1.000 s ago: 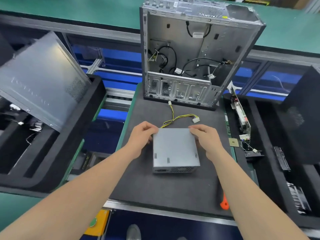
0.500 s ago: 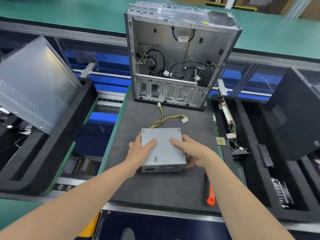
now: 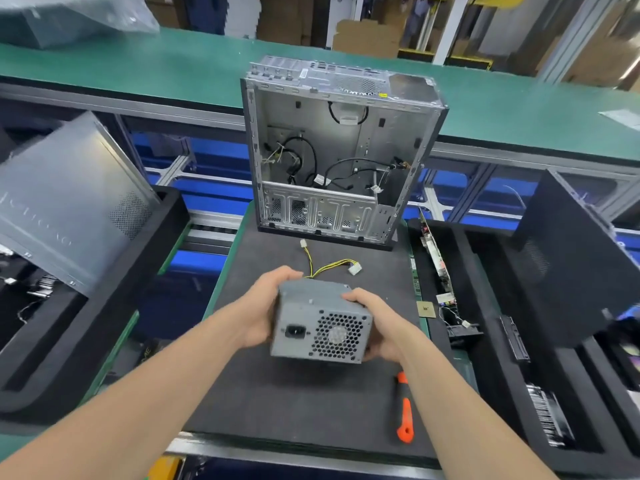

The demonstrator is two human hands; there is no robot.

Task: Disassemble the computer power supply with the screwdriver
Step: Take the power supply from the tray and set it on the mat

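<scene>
The grey metal power supply [image 3: 320, 323] is tilted up above the dark mat [image 3: 294, 403], its fan grille and power socket facing me. My left hand [image 3: 266, 306] grips its left side with fingers curled over the top edge. My right hand [image 3: 377, 327] grips its right side. Yellow and black cables with white plugs [image 3: 332, 265] trail from its far end onto the mat. The screwdriver [image 3: 404, 408], with an orange and black handle, lies on the mat at the right, under my right forearm.
An open, emptied computer case [image 3: 339, 157] stands upright at the mat's far end. A grey side panel [image 3: 65, 206] leans in a black foam tray at the left. Circuit boards [image 3: 434, 261] and a black case [image 3: 568, 268] fill black trays at the right.
Both hands slid from the top of the power supply to its sides, lifted it off the mat and tipped it so the fan end faces me. My view rose and shifted.
</scene>
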